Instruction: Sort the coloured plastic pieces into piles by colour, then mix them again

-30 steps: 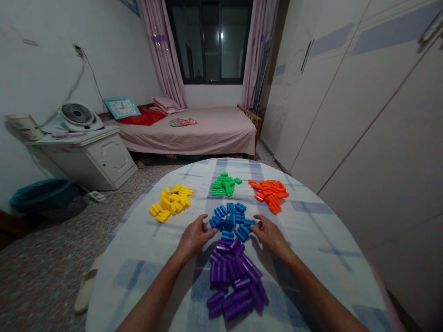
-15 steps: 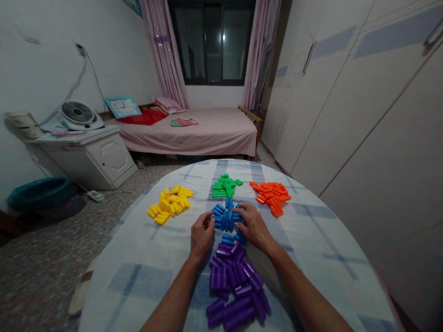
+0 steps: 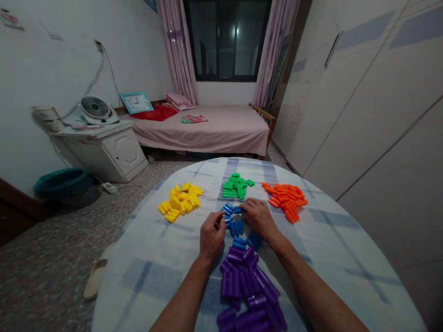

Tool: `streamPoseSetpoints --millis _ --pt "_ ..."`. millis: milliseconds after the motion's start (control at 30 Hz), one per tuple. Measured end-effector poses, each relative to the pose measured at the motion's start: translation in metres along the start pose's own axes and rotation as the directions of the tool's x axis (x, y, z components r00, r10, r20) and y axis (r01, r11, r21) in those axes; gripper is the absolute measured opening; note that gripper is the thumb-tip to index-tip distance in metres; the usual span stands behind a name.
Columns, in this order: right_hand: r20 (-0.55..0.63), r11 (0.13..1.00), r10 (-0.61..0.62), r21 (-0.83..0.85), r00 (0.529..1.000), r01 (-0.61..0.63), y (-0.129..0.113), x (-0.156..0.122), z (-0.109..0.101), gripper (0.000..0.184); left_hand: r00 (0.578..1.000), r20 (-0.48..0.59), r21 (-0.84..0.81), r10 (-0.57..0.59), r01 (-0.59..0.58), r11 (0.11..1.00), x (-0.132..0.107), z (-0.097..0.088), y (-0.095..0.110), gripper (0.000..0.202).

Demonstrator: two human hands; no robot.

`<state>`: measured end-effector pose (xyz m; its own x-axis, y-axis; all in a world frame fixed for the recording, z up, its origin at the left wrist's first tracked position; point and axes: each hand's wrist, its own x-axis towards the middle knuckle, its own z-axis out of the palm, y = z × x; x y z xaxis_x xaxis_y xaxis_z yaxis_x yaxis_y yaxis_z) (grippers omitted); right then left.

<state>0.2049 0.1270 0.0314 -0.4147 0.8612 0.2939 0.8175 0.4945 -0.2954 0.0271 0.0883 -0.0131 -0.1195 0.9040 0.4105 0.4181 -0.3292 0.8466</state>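
Note:
Small blue plastic blocks (image 3: 236, 228) lie in a loose group at the middle of the table, between my two hands. My left hand (image 3: 212, 234) is on their left side, its fingers curled in and its fingertips closed on a blue block. From the right, my right hand (image 3: 259, 216) reaches over the group. Its fingers are bent down and pinch another blue block at the far side; the palm and thumb are partly hidden. Close in front of the blue group, between my forearms, spreads a long pile of purple blocks (image 3: 247, 281).
Beyond my hands lie piles of yellow blocks (image 3: 180, 200), green blocks (image 3: 237, 186) and orange blocks (image 3: 287, 198). All rest on a round table with a checked cloth (image 3: 155, 276). Behind it stand a bed (image 3: 221, 129) and a cabinet with a fan (image 3: 95, 108); a wardrobe (image 3: 363, 115) is at right.
The view has swung a little to the left, so everything sits further right. The blue blocks between my hands have shifted apart; fewer show near my right fingertips.

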Motion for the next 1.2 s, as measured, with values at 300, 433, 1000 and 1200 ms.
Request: streamPoseSetpoints --millis 300,433,1000,1200 --pt "0.103 0.233 0.435 0.947 0.894 -0.222 -0.017 -0.014 -0.009 0.035 0.990 0.137 -0.198 0.017 0.010 0.980 -0.002 -0.003 0.010 0.026" --pt "0.157 0.098 0.390 0.973 0.907 -0.210 -0.030 -0.016 0.006 0.032 0.969 0.241 -0.297 -0.054 0.126 0.946 -0.004 0.001 0.006 0.038" --pt "0.023 0.857 0.395 0.350 0.919 -0.377 -0.007 -0.023 -0.018 0.032 0.995 0.009 -0.028 0.101 -0.101 0.994 0.000 -0.001 0.000 0.021" --pt "0.286 0.965 0.154 0.160 0.946 -0.205 -0.018 -0.034 -0.050 0.023 0.985 -0.154 0.180 0.080 -0.052 0.982 0.005 0.000 -0.014 0.027"
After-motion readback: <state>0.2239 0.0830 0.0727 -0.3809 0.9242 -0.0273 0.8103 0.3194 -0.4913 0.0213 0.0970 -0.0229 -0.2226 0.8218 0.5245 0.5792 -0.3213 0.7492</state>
